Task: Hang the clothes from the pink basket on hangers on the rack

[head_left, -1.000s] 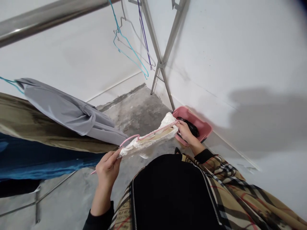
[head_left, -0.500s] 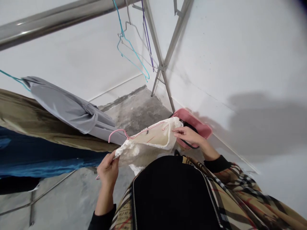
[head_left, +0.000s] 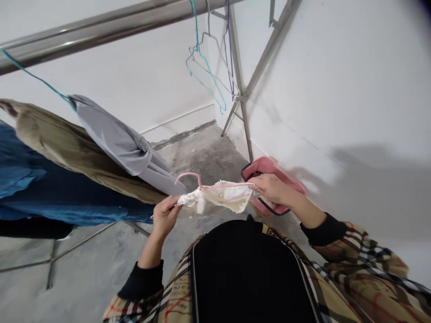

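White lace garment stretches between the person's hands, lying along a pink hanger with its curved hook rising just right of the left hand. The left hand is closed around one end of the lace and the hanger, and a small pink hanger tip shows below it. The right hand grips the other end between thumb and fingers, with the hanger's pink arm running into that grip.

Just beyond the right hand, a pink plastic basket sits on the concrete floor against the white wall. A black loop runs along the basket near the hand; what it belongs to is hidden. Farther right of the hands stands a metal drying rack leg.

Left of the left hand, a grey garment, an olive garment and a blue satin garment hang from a steel rail. Ahead of the hands, a teal wire hanger and a purple hanger dangle together. Below the hands are the person's black front panel and plaid sleeves.
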`<state>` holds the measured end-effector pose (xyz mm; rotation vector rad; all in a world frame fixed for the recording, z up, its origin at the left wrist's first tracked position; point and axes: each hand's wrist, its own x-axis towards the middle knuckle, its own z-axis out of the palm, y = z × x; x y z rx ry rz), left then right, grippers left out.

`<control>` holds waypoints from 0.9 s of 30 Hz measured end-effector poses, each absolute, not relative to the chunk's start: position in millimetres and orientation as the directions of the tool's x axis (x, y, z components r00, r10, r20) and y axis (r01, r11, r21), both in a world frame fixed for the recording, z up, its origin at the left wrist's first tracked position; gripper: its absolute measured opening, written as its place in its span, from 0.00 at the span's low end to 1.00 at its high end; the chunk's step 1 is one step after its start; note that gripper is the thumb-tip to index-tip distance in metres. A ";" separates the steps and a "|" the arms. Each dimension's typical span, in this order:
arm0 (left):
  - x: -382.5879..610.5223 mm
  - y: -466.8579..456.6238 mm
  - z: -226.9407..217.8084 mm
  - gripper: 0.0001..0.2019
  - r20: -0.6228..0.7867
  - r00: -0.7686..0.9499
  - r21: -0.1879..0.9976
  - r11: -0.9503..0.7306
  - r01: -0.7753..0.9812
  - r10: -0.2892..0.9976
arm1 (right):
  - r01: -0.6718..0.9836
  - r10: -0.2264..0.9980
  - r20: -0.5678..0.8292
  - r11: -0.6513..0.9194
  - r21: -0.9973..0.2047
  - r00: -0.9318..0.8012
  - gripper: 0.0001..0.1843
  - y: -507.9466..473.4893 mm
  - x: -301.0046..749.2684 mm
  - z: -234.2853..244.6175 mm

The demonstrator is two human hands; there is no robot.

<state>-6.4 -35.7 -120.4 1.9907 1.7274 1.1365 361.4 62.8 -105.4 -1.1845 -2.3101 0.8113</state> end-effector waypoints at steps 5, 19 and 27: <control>-0.4 -27.9 -121.1 0.12 0.359 0.041 0.671 -0.289 0.683 0.932 | 0.595 0.742 0.075 0.590 -0.547 -0.667 0.26 58.8 355.0 -86.7; -11.3 -16.6 -132.7 0.19 0.495 0.006 0.426 -0.249 0.870 0.869 | 0.537 0.823 0.021 0.389 -0.749 -0.567 0.25 49.4 368.5 -54.6; -10.5 -4.1 -127.6 0.15 0.488 -0.137 0.590 -0.211 0.779 0.862 | 0.492 0.538 -0.277 0.309 -0.814 -0.796 0.19 50.6 394.0 -39.8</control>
